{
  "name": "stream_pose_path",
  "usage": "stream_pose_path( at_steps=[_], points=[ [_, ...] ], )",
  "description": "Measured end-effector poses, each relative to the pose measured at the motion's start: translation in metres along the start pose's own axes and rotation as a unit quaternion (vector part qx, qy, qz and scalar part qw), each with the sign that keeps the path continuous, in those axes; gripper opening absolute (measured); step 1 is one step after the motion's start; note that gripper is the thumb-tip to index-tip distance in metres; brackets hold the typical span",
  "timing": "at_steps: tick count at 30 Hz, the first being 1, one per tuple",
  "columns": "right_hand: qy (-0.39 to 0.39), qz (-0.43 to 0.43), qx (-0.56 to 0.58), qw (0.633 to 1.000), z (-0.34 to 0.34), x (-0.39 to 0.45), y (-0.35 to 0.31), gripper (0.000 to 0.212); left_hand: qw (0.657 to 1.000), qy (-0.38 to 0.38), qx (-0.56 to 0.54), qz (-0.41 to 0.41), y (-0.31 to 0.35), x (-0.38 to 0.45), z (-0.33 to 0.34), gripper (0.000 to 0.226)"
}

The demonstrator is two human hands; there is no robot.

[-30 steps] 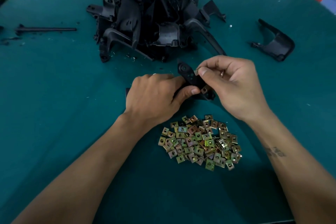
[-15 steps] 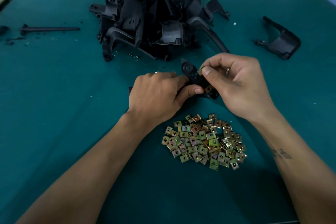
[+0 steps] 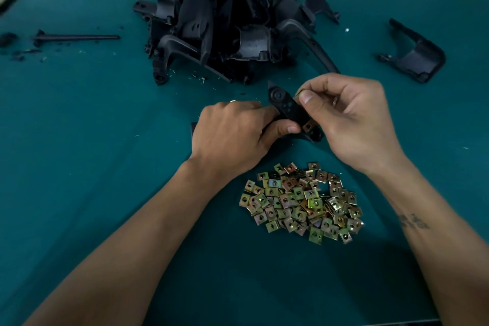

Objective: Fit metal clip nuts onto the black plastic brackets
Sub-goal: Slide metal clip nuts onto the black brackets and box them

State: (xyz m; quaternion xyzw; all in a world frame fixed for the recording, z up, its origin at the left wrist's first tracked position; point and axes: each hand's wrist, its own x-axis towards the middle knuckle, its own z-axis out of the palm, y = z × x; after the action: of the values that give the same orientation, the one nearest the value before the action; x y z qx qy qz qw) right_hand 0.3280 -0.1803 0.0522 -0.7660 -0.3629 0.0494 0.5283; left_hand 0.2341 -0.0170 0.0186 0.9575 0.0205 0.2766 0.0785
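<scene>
Both hands work one black bracket above the heap of clip nuts.

The left hand [image 3: 232, 137] curls round the bracket [image 3: 289, 111], thumb pressed to its lower part, holding it just above the green tabletop [image 3: 79, 167] near the middle. The right hand [image 3: 352, 119] pinches a clip nut [image 3: 298, 95] between thumb and forefinger at the bracket's right edge; a second nut [image 3: 308, 126] already sits lower on it. Loose clip nuts [image 3: 301, 204] lie toward the near edge, between the wrists. A bracket pile [image 3: 232, 21] stands at the far edge.
</scene>
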Motion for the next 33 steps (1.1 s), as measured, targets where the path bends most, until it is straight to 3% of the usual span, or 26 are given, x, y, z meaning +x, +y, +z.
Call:
stream_pose_path(
  at_steps=[4,11,17,22,27,30,33],
  points=[
    [-0.013,0.011,0.001,1.0,0.0,0.0,-0.002,0.011,1.0,0.005,-0.008,0.006,0.0,-0.001,0.0,0.06],
    [-0.032,-0.063,-0.048,0.996,0.003,-0.005,-0.006,0.011,1.0,0.002,-0.028,0.005,-0.001,-0.001,-0.002,0.058],
    [-0.056,0.025,0.044,0.997,-0.002,-0.002,0.003,0.012,1.0,0.01,-0.024,-0.005,0.0,0.0,-0.001,0.055],
    [-0.118,-0.008,-0.031,0.992,-0.007,0.001,0.008,0.008,0.999,0.02,-0.025,-0.022,-0.003,-0.001,0.0,0.042],
    [-0.026,-0.025,-0.047,0.998,-0.007,0.003,0.012,0.006,0.996,0.046,-0.022,-0.074,-0.004,-0.001,0.002,0.027],
    [0.03,-0.005,0.018,0.999,-0.017,0.006,0.01,0.002,0.993,0.057,-0.032,-0.095,-0.005,-0.001,0.0,0.026],
    [0.107,0.023,0.15,0.983,-0.024,0.006,0.0,0.013,0.984,0.058,-0.119,-0.121,0.0,0.0,-0.007,0.024]
  ],
)
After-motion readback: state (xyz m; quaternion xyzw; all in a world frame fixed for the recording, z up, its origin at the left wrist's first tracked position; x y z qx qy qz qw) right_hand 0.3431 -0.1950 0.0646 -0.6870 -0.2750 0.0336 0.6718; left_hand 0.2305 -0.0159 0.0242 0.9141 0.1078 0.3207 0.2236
